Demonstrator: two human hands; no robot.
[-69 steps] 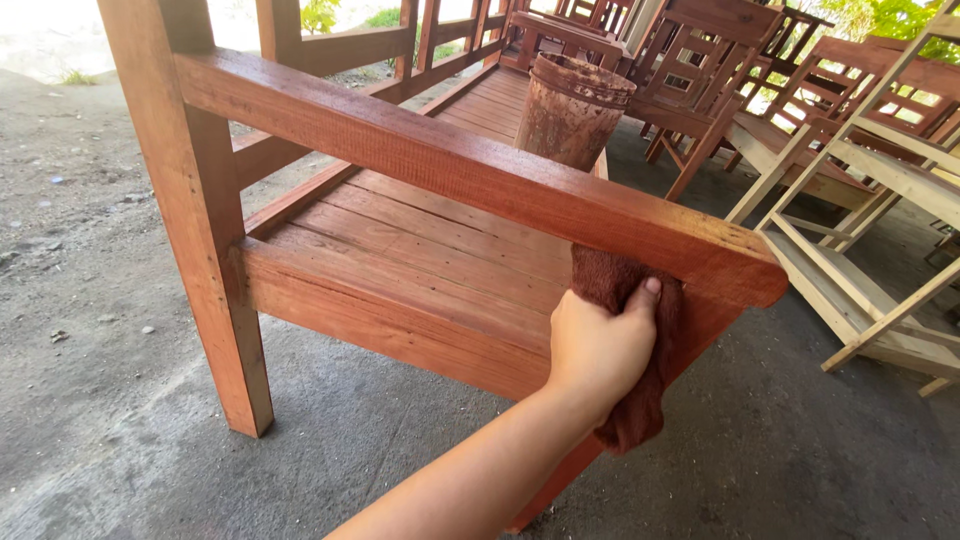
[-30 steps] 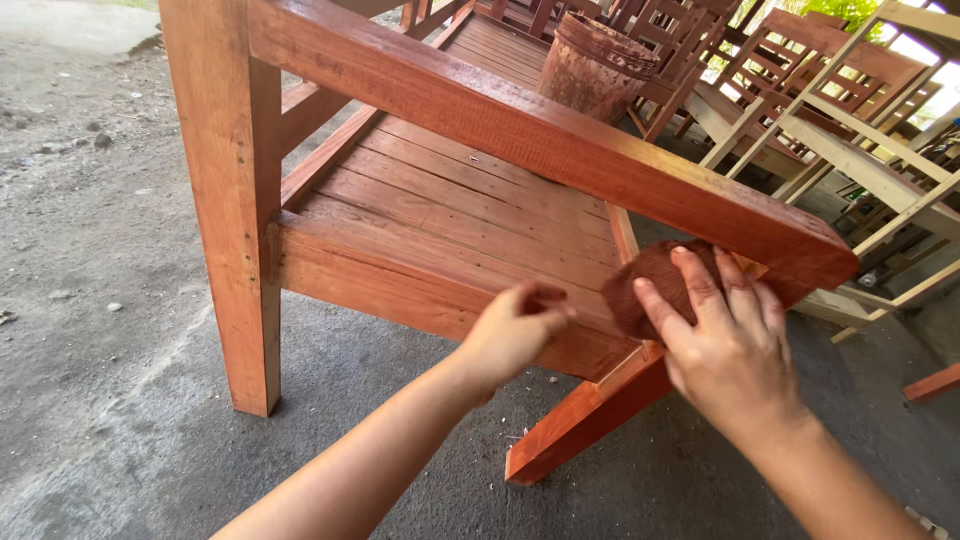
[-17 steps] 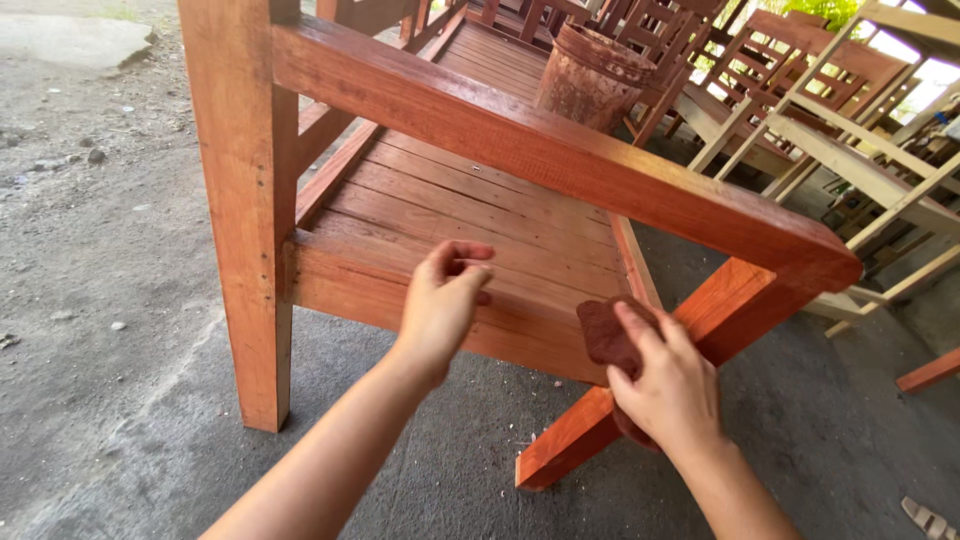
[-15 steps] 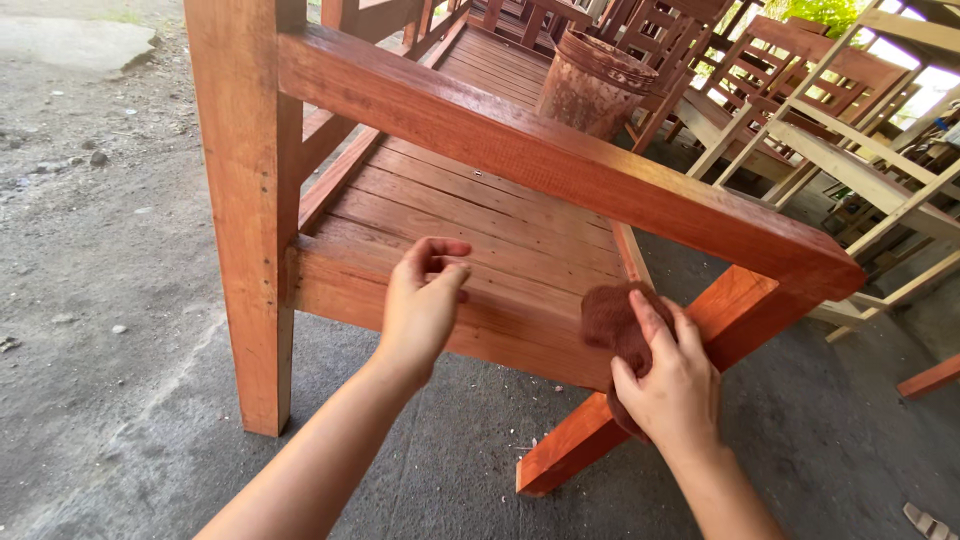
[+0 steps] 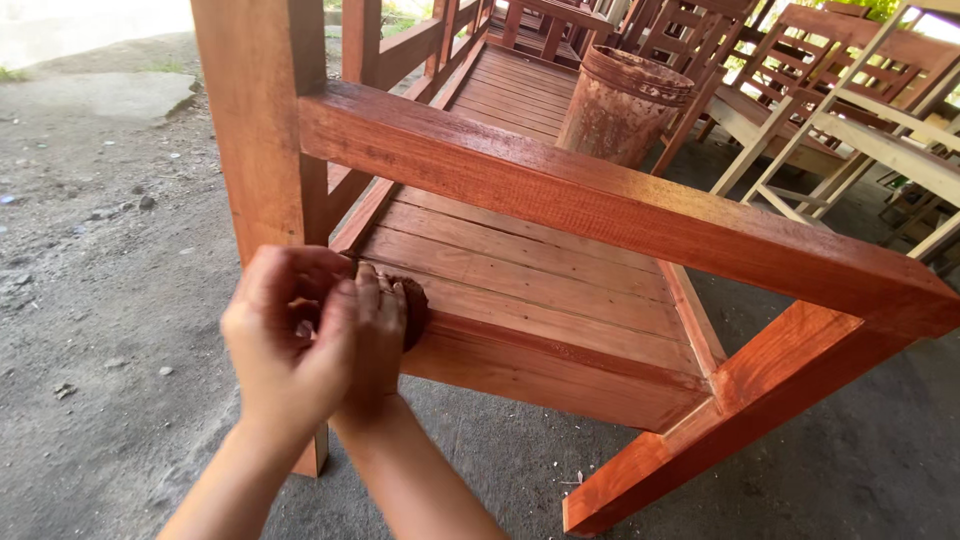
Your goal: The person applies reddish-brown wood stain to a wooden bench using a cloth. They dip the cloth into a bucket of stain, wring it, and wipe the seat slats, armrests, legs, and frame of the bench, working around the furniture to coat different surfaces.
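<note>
Both hands (image 5: 320,340) — cloth (image 5: 412,310) gripped, bench (image 5: 560,300)

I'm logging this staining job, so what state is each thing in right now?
Wooden chair: tipped on its side, stained glossy red-brown.
Dark rag: bunched, pressed against the chair's seat rail.
Right hand: fingers laid on the rag.
Left hand: curled, close against the right hand; whether it grips the rag cannot be told.
Rusty can: upright, open-topped, resting on the chair.
Pale chairs: unstained, at the right.
</note>
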